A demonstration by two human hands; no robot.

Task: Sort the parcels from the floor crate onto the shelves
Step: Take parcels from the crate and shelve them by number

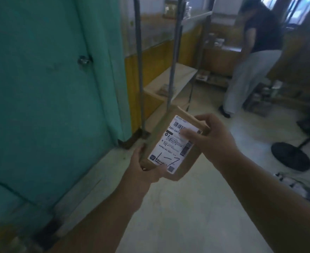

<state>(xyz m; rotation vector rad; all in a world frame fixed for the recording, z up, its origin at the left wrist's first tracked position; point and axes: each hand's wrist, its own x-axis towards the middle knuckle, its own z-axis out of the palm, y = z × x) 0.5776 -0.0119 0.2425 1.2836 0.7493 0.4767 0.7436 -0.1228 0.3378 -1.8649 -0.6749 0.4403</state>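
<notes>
Parcel [170, 143] sits in both my hands, held up in front of me above the pale floor [177, 216]. It is a brown cardboard box with a white shipping label [176, 147] facing the camera; I can read a barcode near the top and a handwritten mark like "1-7" near the bottom, while the fine print is too blurred to make out. My left hand [146, 167] grips the lower near corner, fingers curled under the box and the thumb pressed on the bottom edge of the label. My right hand [212, 137] grips the upper right side, fingers wrapped round the far edge and the thumb lying across the label just below the barcode. The box is tilted, its top end leaning away from me.

Just beyond the parcel stands a metal shelf rack [172, 70] with grey upright poles and a light wooden lower board; a few small items lie on it, too blurred to identify. To my left is a teal door [41, 88] with a round metal knob [84, 60]. Behind the rack the wall is yellow low down. On the right, another person [254, 57] in a dark top and light trousers bends toward more shelving. Near them, a black round base [290, 156] rests on the floor.
</notes>
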